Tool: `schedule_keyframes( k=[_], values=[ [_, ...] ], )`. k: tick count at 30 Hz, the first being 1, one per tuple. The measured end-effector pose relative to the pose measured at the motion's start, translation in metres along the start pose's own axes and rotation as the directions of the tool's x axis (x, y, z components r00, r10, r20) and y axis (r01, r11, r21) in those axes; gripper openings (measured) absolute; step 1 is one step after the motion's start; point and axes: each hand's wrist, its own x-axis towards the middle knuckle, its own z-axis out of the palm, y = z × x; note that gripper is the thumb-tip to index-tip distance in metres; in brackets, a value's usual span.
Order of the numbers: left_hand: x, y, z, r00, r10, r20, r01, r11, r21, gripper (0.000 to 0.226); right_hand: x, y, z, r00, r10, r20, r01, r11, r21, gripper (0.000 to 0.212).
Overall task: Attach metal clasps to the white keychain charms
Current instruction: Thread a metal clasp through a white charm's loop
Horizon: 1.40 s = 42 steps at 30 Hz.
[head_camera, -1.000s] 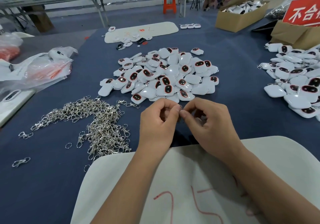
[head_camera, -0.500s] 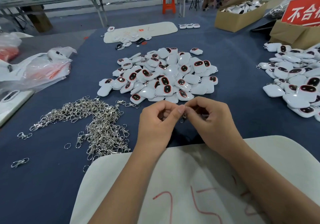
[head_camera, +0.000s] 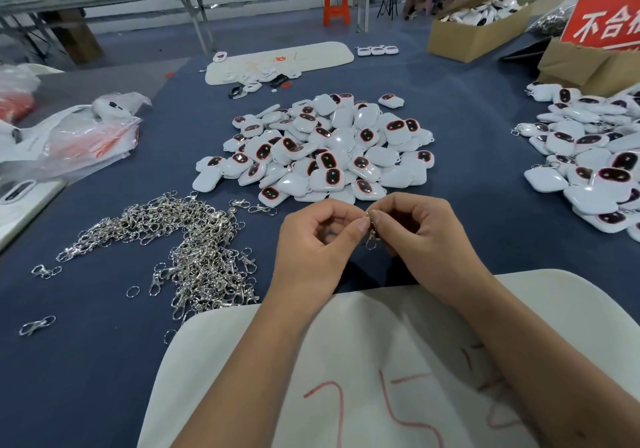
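Note:
Both hands meet above the blue table, just in front of a heap of white keychain charms [head_camera: 322, 149] with dark oval faces. My left hand [head_camera: 311, 243] and my right hand [head_camera: 419, 236] pinch one small metal clasp [head_camera: 371, 234] between thumbs and fingertips; the clasp hangs down between them. No charm is visible in either hand. A tangled pile of silver metal clasps [head_camera: 183, 239] lies to the left of my left hand.
A second heap of white charms [head_camera: 588, 156] lies at the right. A white board [head_camera: 381, 371] with red marks sits under my forearms. Plastic bags [head_camera: 79, 136] lie far left, cardboard boxes [head_camera: 474, 32] and a red sign [head_camera: 606, 21] at the back right.
The hands have lifted slightly and the clasp now hangs in plain view between the fingertips; earlier it was mostly hidden by the fingers.

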Motion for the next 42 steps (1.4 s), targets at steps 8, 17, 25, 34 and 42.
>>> schedule_keyframes(
  k=[8, 17, 25, 34, 42],
  values=[
    [-0.0009, -0.0005, 0.0018, 1.000, -0.013, 0.007, 0.012, 0.997, 0.071, 0.019, 0.0002, -0.0017, 0.0004, 1.000, -0.006, -0.001, 0.006, 1.000, -0.008, 0.024],
    [0.0003, -0.0020, 0.0014, 0.997, -0.068, 0.033, 0.066, 0.996, 0.059, 0.012, -0.0020, 0.0009, 0.0057, 0.959, -0.276, -0.058, 0.251, 0.929, -0.270, 0.022],
    [0.0009, -0.0035, -0.0003, 0.997, -0.052, 0.052, 0.049, 0.997, 0.052, 0.011, -0.0006, 0.0041, 0.0049, 0.965, -0.253, -0.067, 0.216, 0.915, -0.341, 0.012],
    [0.0013, -0.0066, 0.0010, 0.998, 0.029, 0.060, -0.032, 0.998, 0.049, 0.008, 0.0019, 0.0027, -0.0015, 0.999, -0.008, 0.046, 0.008, 1.000, 0.002, 0.021],
    [0.0011, -0.0060, 0.0008, 0.998, 0.032, 0.047, -0.035, 0.997, 0.072, 0.006, 0.0017, 0.0039, -0.0006, 0.998, 0.006, 0.057, -0.004, 1.000, -0.028, 0.024]
  ],
)
